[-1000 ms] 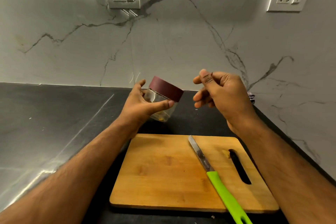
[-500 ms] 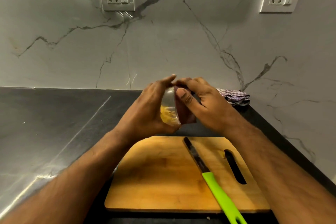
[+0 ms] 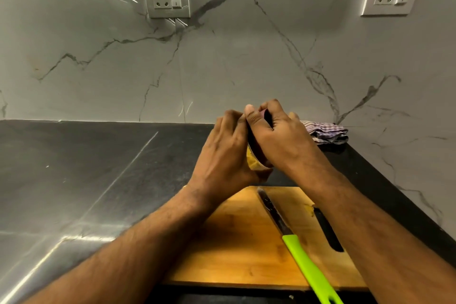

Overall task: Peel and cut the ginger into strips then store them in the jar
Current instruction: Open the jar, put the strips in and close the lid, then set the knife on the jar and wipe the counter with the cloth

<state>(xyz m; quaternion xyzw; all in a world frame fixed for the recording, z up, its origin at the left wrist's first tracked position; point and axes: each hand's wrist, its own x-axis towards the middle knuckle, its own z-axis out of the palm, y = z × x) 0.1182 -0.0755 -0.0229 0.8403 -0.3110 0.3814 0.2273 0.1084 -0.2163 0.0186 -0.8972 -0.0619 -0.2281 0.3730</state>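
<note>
Above the far edge of the cutting board: I see both hands meet around the jar, held off the counter.
Jar: clear glass, tipped on its side, mostly hidden between my palms; only a sliver of wall shows.
Ginger: yellow strips visible through the glass, inside the jar.
Lid: dark maroon, on the jar's right end, largely covered by my right hand.
Left hand: just beyond the board's far edge, fingers and thumb curled round the jar body, gripping it.
Right hand: beyond the board's far right part, fingers wrapped over the lid, thumb across its near face; a firm hold on the lid.
Lid seating: I cannot tell whether it is fully screwed down.
Knife: lies on the board, diagonal, blade toward the far edge, green handle running off the near edge.
Board slot: dark handle cut-out on the board's right side, partly under my right forearm.
Cloth: checked, crumpled, on the counter beyond the board's far right corner, against the wall.
Counter: dark stone, glossy, under and left of the board.
Sockets: two white plates on the marble wall, high above the board.
</note>
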